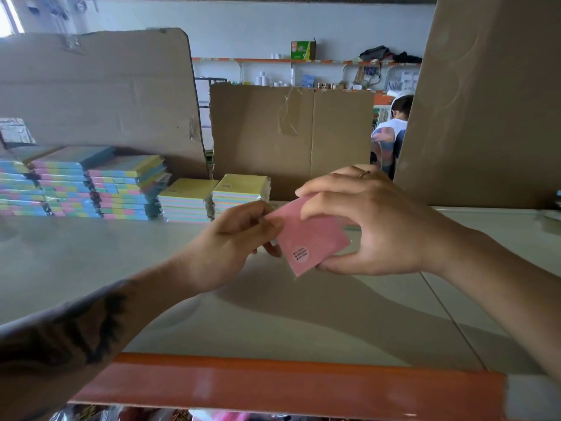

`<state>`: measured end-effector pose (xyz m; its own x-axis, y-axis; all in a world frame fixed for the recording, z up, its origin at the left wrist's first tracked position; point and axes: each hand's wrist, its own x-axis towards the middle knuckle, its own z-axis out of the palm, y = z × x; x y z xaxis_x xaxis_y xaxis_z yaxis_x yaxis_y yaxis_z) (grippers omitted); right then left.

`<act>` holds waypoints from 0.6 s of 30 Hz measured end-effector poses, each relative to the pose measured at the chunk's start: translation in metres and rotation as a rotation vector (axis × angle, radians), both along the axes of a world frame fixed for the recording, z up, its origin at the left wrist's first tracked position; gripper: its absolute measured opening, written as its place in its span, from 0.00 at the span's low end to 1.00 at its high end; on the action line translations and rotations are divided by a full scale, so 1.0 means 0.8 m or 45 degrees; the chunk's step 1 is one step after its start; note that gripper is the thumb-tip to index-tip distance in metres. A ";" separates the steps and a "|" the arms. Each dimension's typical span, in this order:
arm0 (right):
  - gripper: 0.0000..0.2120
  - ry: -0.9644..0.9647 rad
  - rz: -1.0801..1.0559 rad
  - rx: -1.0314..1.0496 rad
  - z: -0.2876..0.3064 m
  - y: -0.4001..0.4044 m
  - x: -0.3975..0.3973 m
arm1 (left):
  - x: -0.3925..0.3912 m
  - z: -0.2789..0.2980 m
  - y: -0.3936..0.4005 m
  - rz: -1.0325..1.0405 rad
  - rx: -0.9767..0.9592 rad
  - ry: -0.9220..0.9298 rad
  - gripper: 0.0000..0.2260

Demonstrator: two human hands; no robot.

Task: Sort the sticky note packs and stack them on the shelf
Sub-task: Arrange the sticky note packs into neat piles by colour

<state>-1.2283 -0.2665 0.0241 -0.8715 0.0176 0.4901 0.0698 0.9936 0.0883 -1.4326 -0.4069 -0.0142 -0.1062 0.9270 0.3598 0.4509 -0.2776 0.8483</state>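
A pink sticky note pack [312, 237] with a small round label hangs tilted above the pale shelf [127, 268], held by both hands. My right hand [370, 226] grips its right side, fingers over the top edge and thumb under the bottom corner. My left hand [239, 238] pinches its left edge. Two stacks of yellow-topped pastel packs [212, 196] stand on the shelf just behind my left hand. Several stacks of multicolour striped packs [82, 186] fill the shelf's back left.
Cardboard sheets [291, 138] stand along the shelf's back, and a tall one [485, 101] walls off the right. An orange strip [273, 387] marks the shelf's front edge. A person [391, 129] sits beyond the cardboard gap at right.
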 end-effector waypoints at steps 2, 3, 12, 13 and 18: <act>0.28 0.008 -0.035 -0.064 0.003 0.009 0.002 | -0.001 -0.007 0.002 0.062 0.011 0.053 0.20; 0.29 0.021 -0.063 -0.108 0.004 0.017 0.003 | -0.003 -0.011 0.002 0.117 -0.025 0.147 0.23; 0.28 -0.011 -0.452 -0.470 -0.026 0.116 0.016 | 0.008 -0.012 -0.016 0.266 -0.377 1.155 0.39; 0.29 -0.043 -0.480 -0.493 -0.030 0.123 0.015 | 0.011 -0.010 -0.017 0.252 -0.444 1.186 0.40; 0.18 -0.107 -0.490 -0.702 -0.040 0.140 0.015 | 0.017 -0.002 -0.020 0.238 -0.550 1.215 0.41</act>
